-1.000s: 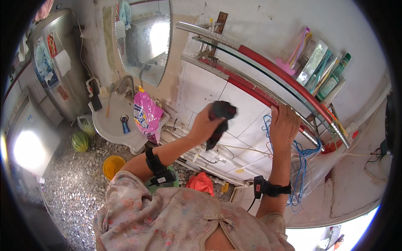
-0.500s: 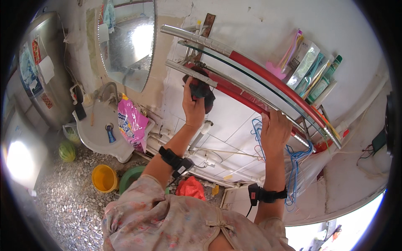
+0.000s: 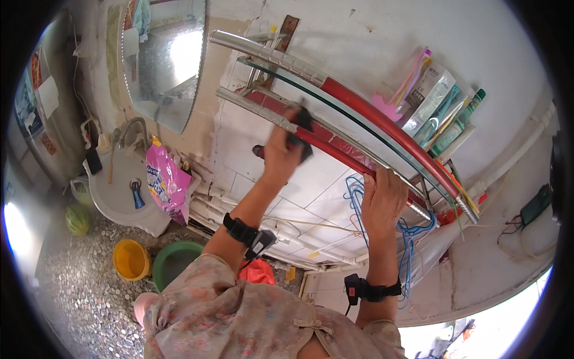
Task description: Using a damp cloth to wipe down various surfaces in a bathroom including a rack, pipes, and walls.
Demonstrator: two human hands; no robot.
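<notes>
A wall shelf of glass with red and silver tube rails (image 3: 335, 154) stretches across the upper middle. My left hand (image 3: 281, 154) is closed around a dark cloth (image 3: 304, 143), pressed about the lower rail near where its silver part meets the red. Motion blurs the cloth and fingertips. My right hand (image 3: 385, 200) grips the same lower rail toward its right end, thumb in front and fingers curled over the top. Blue wire hangers (image 3: 412, 230) dangle beside my right wrist.
On the shelf's right stand a pink holder (image 3: 387, 107), boxes and a green-capped tube (image 3: 460, 122). Leftward are an oval mirror (image 3: 164, 66), a white washbasin (image 3: 113, 200) and a pink bag (image 3: 166, 182). Yellow bucket (image 3: 131, 259), green basin (image 3: 173, 263) and watermelon (image 3: 76, 219) sit on the pebbled floor.
My left hand has slid the dark cloth rightward along the lower rail. My right hand keeps its hold on the rail. The whole view has shifted slightly.
</notes>
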